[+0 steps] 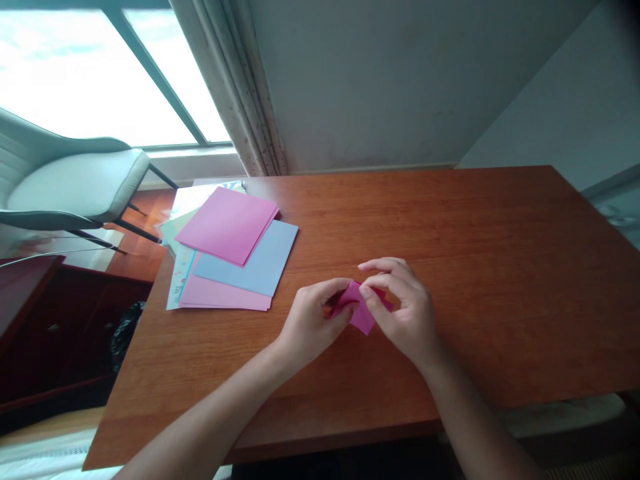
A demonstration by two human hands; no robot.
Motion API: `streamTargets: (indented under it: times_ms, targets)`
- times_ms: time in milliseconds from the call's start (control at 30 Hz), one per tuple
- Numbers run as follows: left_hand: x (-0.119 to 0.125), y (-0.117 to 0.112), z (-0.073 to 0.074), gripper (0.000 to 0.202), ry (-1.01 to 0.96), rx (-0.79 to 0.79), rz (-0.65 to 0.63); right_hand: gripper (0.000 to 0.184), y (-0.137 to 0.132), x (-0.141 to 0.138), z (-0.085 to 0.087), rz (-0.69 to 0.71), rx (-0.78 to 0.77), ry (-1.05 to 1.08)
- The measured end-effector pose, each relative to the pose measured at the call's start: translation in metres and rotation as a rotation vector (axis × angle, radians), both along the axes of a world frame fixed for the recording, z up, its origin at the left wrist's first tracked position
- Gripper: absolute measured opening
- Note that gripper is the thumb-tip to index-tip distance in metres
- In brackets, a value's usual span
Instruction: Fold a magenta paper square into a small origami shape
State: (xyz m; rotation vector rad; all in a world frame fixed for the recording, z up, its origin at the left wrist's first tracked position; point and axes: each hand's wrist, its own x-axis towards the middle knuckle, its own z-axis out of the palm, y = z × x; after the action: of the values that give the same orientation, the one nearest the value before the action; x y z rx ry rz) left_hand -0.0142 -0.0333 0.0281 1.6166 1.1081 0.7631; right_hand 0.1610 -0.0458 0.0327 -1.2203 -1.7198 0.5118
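A small folded piece of bright pink paper (363,319) is held between my two hands, just above the front middle of the table. My left hand (316,312) pinches its left side between thumb and fingers. On the right, my right hand (406,301) grips the upper edge with thumb and index finger, its other fingers curved and raised. The paper has several angled folds, and a pointed corner hangs downward. Parts of its sides are hidden behind my fingers.
The brown wooden table (475,267) stretches far to the right. At its left lie pink sheets (227,223), blue sheets (260,263) and light pink sheets (220,293), overlapping. A pale chair (80,183) stands beyond the left edge, near a curtain (235,80) and window.
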Motion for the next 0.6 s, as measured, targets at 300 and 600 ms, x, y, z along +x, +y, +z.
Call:
streamTargets:
  times_ms: [300,600]
  targets:
    - [0.0004,0.0008,0.0053,0.017,-0.009,-0.032,-0.057,0.005,0.0016,0.0007,-0.0022,0.044,-0.221,0.096]
    - [-0.0015,0.0045,0.0014,0.026,-0.099,-0.136,-0.016,0.015,0.0035,0.0034,-0.0069,0.099,-0.511,0.301]
